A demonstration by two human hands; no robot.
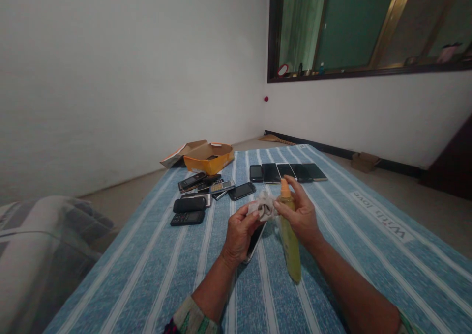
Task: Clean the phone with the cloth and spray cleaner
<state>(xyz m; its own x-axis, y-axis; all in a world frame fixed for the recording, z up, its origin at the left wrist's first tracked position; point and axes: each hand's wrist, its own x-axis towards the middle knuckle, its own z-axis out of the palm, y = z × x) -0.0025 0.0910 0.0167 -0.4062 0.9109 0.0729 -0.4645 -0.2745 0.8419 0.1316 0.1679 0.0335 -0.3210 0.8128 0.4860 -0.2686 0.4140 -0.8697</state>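
My right hand (303, 215) is closed around a slim bottle of yellow-green liquid (291, 248) with an orange top, tilted over the striped cloth. Between my two hands is a crumpled white tissue (266, 206). My left hand (239, 231) pinches its left side, and my right fingertips touch its right side. A smartphone (255, 243) with a pale edge shows just beneath my left hand, partly hidden by it. Whether it rests on the cloth or against the palm, I cannot tell.
Several old mobile phones (190, 218) lie in a loose pile to the left. Farther back stands an open orange cardboard box (209, 163). A row of several dark-screened phones (271, 173) lies at the back right. Blue striped cloth (177, 285) covers the table.
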